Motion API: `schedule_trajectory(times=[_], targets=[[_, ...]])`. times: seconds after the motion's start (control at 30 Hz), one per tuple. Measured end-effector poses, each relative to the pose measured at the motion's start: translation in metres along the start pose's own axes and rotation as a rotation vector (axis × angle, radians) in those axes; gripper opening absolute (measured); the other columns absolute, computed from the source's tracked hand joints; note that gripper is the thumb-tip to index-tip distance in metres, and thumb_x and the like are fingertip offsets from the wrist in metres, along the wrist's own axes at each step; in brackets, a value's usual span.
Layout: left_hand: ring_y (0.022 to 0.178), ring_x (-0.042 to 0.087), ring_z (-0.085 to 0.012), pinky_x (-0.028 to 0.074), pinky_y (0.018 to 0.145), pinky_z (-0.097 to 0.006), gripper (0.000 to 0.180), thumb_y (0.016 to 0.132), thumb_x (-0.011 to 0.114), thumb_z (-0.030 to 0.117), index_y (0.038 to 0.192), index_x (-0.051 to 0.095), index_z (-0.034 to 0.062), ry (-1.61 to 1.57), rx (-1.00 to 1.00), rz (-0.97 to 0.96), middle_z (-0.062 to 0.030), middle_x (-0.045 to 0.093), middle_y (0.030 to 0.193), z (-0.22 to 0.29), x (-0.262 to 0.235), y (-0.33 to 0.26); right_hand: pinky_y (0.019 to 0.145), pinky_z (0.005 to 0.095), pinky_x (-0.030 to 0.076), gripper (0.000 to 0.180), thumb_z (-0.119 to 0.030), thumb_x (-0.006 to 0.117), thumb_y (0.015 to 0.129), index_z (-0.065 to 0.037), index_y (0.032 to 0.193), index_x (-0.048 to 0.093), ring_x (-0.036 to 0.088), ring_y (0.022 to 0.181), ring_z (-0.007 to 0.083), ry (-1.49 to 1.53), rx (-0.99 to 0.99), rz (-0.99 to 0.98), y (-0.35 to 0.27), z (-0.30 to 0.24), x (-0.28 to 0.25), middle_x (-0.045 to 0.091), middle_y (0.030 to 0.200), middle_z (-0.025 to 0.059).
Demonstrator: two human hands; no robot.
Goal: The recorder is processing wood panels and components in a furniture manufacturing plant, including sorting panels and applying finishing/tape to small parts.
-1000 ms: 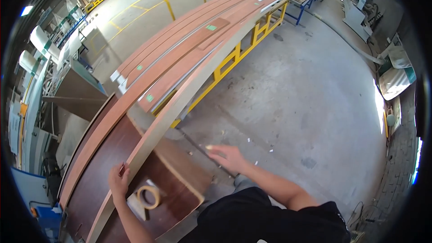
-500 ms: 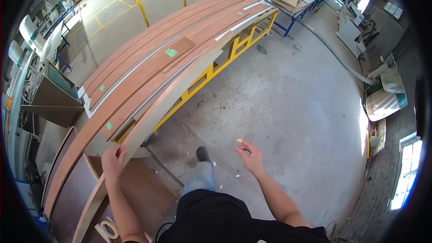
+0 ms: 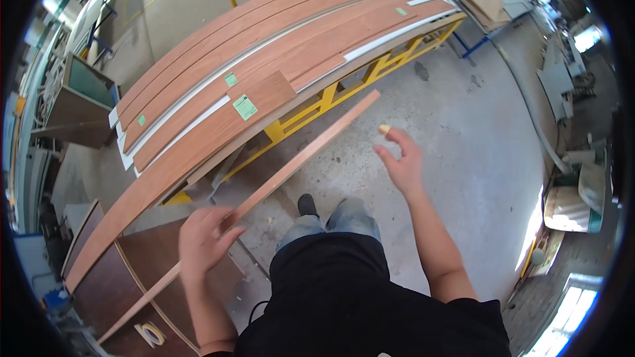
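A long thin wood strip (image 3: 291, 166) is gripped by the left hand (image 3: 202, 241), fingers curled around it; beside the strip, the right hand (image 3: 400, 162) is held empty, fingers loosely spread

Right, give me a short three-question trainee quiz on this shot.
1. True or false: the left hand grips a thin wooden strip.
2. What does the right hand hold? A) a roll of tape B) nothing C) a board
3. What colour is the rack under the stacked long boards?

Key: 1 true. 2 B, it is open in the air. 3 yellow.
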State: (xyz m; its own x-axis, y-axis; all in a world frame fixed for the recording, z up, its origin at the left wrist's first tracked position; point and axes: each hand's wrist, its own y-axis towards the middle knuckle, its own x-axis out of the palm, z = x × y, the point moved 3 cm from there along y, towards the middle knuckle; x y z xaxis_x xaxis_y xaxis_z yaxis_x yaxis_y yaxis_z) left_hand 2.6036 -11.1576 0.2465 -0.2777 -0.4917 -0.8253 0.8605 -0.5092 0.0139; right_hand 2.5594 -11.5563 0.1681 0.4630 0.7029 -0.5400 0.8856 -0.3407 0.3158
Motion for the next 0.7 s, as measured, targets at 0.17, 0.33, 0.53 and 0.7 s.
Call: schedule_trajectory(times=[0.17, 0.33, 0.53, 0.7], targets=[[0.082, 0.063, -0.0303, 0.051, 0.072, -0.037, 0.041, 0.068, 0.080, 0.029, 0.098, 0.066, 0.0044, -0.046, 0.002, 0.217, -0.0108, 0.067, 0.088, 0.072, 0.079, 0.104, 0.096, 0.0333, 0.045, 0.057, -0.009, 0.078, 0.073, -0.004, 0.126, 0.056, 0.059, 0.108, 0.0219, 0.036, -0.220, -0.107, 0.097, 0.029, 0.004, 0.063, 0.120, 0.0096], [0.075, 0.061, -0.0260, 0.049, 0.066, -0.035, 0.028, 0.071, 0.077, 0.017, 0.093, 0.065, 0.0051, 0.025, -0.143, 0.304, -0.0075, 0.065, 0.082, 0.080, 0.116, 0.130, 0.096, 0.0346, 0.045, 0.065, -0.006, 0.079, 0.070, -0.007, 0.129, 0.054, 0.061, 0.107, 0.0220, 0.325, -0.096, -0.544, 0.140, 0.077, 0.019, 0.065, 0.115, 0.0095], [0.076, 0.060, -0.0279, 0.048, 0.068, -0.037, 0.024, 0.071, 0.076, 0.014, 0.088, 0.062, 0.0041, 0.186, -0.348, 0.376, -0.0086, 0.062, 0.082, 0.107, 0.118, 0.135, 0.082, 0.0345, 0.051, 0.056, -0.004, 0.081, 0.068, -0.009, 0.120, 0.059, 0.066, 0.089, 0.0251, 0.445, -0.255, -0.799, 0.156, 0.090, 0.028, 0.069, 0.097, 0.0102], [0.079, 0.058, -0.0288, 0.048, 0.069, -0.038, 0.025, 0.071, 0.075, 0.015, 0.092, 0.064, 0.0038, 0.227, -0.450, 0.391, -0.0089, 0.061, 0.088, 0.112, 0.118, 0.137, 0.075, 0.0369, 0.051, 0.052, -0.006, 0.080, 0.070, -0.007, 0.117, 0.060, 0.064, 0.083, 0.0271, 0.553, -0.455, -0.830, 0.170, 0.093, 0.035, 0.069, 0.095, 0.0098]])
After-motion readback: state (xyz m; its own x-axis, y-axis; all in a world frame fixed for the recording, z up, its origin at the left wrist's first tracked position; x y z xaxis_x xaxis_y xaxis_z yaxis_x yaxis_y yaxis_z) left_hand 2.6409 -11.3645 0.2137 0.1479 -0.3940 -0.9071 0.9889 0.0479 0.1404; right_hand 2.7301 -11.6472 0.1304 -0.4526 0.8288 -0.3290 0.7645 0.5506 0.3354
